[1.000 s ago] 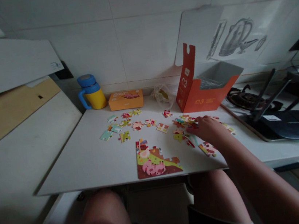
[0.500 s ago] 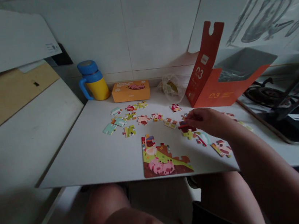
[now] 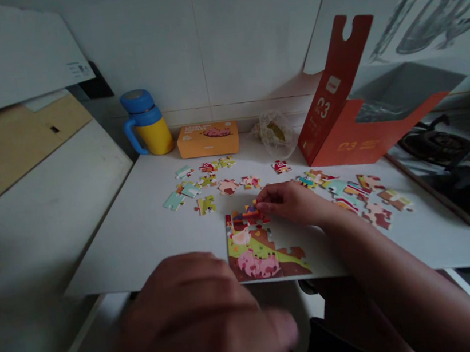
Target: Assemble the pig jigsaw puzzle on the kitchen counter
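A partly joined jigsaw puzzle with a pink pig lies at the table's front edge. My right hand pinches a red and orange puzzle piece at the puzzle's top edge; whether it is locked in I cannot tell. My left hand, large and blurred close to the camera, hovers in front of the table edge with fingers curled and nothing visible in them. Loose puzzle pieces lie behind the puzzle, and more pieces lie beyond my right forearm.
An orange puzzle box stands by the wall beside a blue and yellow mug. A clear plastic bag and an open red carton stand at the back right. A gas stove is at the far right.
My right hand has moved left from the loose pieces to the puzzle's top edge, carrying a puzzle piece. My left hand has risen from over my lap. The view has shifted slightly.
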The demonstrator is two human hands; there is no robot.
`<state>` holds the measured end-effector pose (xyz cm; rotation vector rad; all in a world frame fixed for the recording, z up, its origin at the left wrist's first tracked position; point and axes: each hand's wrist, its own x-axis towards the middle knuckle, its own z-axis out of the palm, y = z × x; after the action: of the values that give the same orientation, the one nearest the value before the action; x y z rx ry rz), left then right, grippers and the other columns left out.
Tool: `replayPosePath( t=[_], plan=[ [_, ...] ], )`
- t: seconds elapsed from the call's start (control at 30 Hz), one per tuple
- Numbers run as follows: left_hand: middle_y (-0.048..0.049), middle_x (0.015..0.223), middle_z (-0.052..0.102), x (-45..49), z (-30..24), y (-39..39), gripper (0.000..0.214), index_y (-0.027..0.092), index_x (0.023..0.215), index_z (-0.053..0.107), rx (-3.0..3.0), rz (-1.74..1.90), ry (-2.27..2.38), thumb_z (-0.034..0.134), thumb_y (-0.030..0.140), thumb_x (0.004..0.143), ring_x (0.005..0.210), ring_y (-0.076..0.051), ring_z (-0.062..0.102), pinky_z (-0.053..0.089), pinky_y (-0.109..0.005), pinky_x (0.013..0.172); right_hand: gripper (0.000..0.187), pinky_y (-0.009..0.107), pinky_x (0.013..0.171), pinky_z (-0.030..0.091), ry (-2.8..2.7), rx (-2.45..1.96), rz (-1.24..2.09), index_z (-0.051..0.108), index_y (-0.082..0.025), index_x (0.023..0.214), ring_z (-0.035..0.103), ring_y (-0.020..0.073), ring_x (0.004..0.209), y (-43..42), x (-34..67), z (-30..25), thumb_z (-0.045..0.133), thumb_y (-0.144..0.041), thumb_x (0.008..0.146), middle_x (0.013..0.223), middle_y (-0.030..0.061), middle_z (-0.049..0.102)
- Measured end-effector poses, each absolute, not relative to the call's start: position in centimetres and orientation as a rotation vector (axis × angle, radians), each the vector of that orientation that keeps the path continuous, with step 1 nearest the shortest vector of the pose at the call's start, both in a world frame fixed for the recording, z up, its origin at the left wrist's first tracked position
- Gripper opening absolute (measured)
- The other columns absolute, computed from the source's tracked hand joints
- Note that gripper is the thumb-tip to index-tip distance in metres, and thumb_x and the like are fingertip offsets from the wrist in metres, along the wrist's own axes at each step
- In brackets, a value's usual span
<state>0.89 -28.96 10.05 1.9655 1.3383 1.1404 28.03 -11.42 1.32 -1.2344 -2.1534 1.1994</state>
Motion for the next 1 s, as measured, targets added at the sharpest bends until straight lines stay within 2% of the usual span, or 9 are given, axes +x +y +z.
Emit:
replayPosePath(
  t=[0.07,0.13,0.23,0.33,0.5,0.8,0.87,1.0],
  plan=[
    [0.0014,0.08,0.077,1.5,10.4,-26.2,0.017,0.036,0.096,0.08,2.184,0.857,1.24,0.064,0.039,0.101,0.073,-0.018,0.071,0.059,-0.032,0.073,0.029,0.028,0.068,0.046,-2.185,-1.239,1.177,0.076,-0.021,0.106,0.066,0.0165,0.075,-11.6,28.0,1.2,0.069,-0.047,0.097,0.088,0.0024,0.077],
    [-0.0004,0.093,0.08,2.0,9.7,-23.8,0.019,0.03,0.101,0.078,2.253,0.651,1.332,0.06,0.032,0.104,0.084,-0.018,0.074,0.059,-0.032,0.08,0.026,0.028,0.068,0.046,-2.215,-1.226,1.155,0.076,-0.021,0.108,0.067,0.0165,0.074,-11.6,27.9,1.0,0.07,-0.044,0.096,0.087,0.0021,0.078],
    [-0.0062,0.113,0.079,2.3,7.1,-21.7,0.017,0.025,0.113,0.077,2.309,0.35,1.508,0.066,0.031,0.101,0.106,-0.026,0.074,0.058,-0.041,0.097,0.023,0.027,0.068,0.045,-2.251,-1.238,1.093,0.077,-0.023,0.11,0.067,0.0161,0.073,-11.5,27.7,0.8,0.07,-0.039,0.096,0.087,0.0013,0.078],
    [-0.0132,0.132,0.074,2.5,5.0,-21.0,0.03,0.021,0.125,0.074,2.327,0.198,1.617,0.071,0.028,0.096,0.126,-0.032,0.068,0.053,-0.048,0.112,0.021,0.026,0.066,0.043,-2.294,-1.266,1.0,0.077,-0.023,0.111,0.066,0.0152,0.071,-11.6,27.5,0.9,0.07,-0.036,0.096,0.085,0.0005,0.078],
    [-0.015,0.129,0.071,3.2,4.6,-20.5,0.028,0.014,0.121,0.073,2.298,0.084,1.618,0.071,0.022,0.093,0.122,-0.031,0.068,0.054,-0.046,0.111,0.02,0.026,0.062,0.038,-2.395,-1.268,0.832,0.078,-0.023,0.111,0.062,0.0135,0.065,-11.9,27.3,1.3,0.07,-0.034,0.096,0.08,-0.0004,0.076],
    [-0.0158,0.127,0.071,3.9,4.5,-20.4,0.023,0.015,0.115,0.074,2.331,0.05,1.66,0.073,0.022,0.093,0.123,-0.032,0.068,0.053,-0.046,0.113,0.022,0.028,0.06,0.034,-2.491,-1.34,0.706,0.079,-0.024,0.108,0.06,0.0148,0.062,-11.8,27.2,1.0,0.07,-0.041,0.097,0.076,0.0002,0.075],
    [-0.0158,0.128,0.071,4.0,4.6,-20.5,0.026,0.016,0.119,0.074,2.333,0.051,1.665,0.073,0.021,0.093,0.123,-0.031,0.068,0.053,-0.045,0.113,0.021,0.028,0.06,0.034,-2.493,-1.346,0.704,0.079,-0.025,0.108,0.06,0.0151,0.062,-11.7,27.2,1.0,0.071,-0.041,0.097,0.076,0.0002,0.074],
    [-0.0149,0.133,0.069,4.3,4.8,-20.7,0.045,0.018,0.138,0.067,2.329,0.096,1.65,0.071,0.018,0.094,0.125,-0.031,0.066,0.052,-0.046,0.113,0.023,0.029,0.059,0.035,-2.48,-1.356,0.713,0.078,-0.025,0.109,0.061,0.0158,0.063,-11.8,27.1,1.1,0.073,-0.043,0.095,0.077,0.0008,0.074]
  ],
)
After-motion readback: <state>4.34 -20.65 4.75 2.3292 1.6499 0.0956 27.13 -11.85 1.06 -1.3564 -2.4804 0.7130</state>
